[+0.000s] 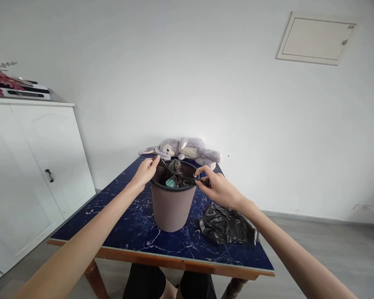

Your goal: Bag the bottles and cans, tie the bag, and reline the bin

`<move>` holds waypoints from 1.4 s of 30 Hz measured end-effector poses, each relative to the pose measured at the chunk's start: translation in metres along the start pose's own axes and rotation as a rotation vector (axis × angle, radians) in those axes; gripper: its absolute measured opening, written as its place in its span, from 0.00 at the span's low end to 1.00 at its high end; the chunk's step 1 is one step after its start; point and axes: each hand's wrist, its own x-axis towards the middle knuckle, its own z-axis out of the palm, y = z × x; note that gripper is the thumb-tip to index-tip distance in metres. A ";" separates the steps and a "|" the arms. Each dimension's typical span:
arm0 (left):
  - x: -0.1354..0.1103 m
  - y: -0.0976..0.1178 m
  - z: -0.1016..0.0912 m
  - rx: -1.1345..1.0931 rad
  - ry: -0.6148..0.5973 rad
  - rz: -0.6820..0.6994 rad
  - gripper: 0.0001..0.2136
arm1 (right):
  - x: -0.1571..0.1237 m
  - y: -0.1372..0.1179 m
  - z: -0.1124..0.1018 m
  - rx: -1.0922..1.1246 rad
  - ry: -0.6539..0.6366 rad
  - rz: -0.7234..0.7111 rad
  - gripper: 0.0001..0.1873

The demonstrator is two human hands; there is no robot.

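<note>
A brownish-grey trash can (171,209) with a dark rim stands upright on the table. Inside it sits a black garbage bag (176,167), its twisted ends stretched out to both sides over the opening; something teal shows through its thin film. My left hand (146,170) pinches one end of the bag at the left rim. At the right rim, my right hand (215,185) grips the other end, with dark plastic bunched by its fingers. Another black plastic bag (229,226) lies crumpled on the table below my right forearm.
The table (124,232) has a dark blue marbled top and a wooden edge. A grey plush rabbit (190,149) lies at its far end against the wall. A white cabinet (34,166) stands left, with a printer-like device (26,91) and pink plant (0,74) on top.
</note>
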 end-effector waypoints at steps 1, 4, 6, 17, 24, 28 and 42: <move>-0.003 0.003 0.000 -0.022 -0.018 -0.011 0.29 | 0.004 0.001 -0.001 -0.009 0.009 0.035 0.12; -0.012 0.012 0.000 -0.058 -0.064 -0.021 0.32 | 0.022 0.001 0.001 -0.063 0.074 0.063 0.14; -0.016 0.016 -0.001 -0.070 -0.074 -0.021 0.32 | 0.037 -0.004 0.006 -0.114 0.098 0.014 0.16; -0.036 -0.002 -0.018 -0.188 -0.091 0.021 0.30 | 0.106 -0.020 0.052 -0.170 -0.095 0.018 0.05; -0.079 -0.106 -0.031 -0.023 0.085 -0.255 0.30 | 0.117 -0.012 0.027 -0.025 0.142 0.104 0.08; -0.108 -0.141 -0.033 0.113 0.006 -0.266 0.27 | 0.123 -0.011 0.026 0.060 0.210 0.147 0.09; -0.094 -0.048 -0.022 0.351 0.023 0.412 0.15 | 0.139 -0.003 0.061 0.257 0.262 0.205 0.10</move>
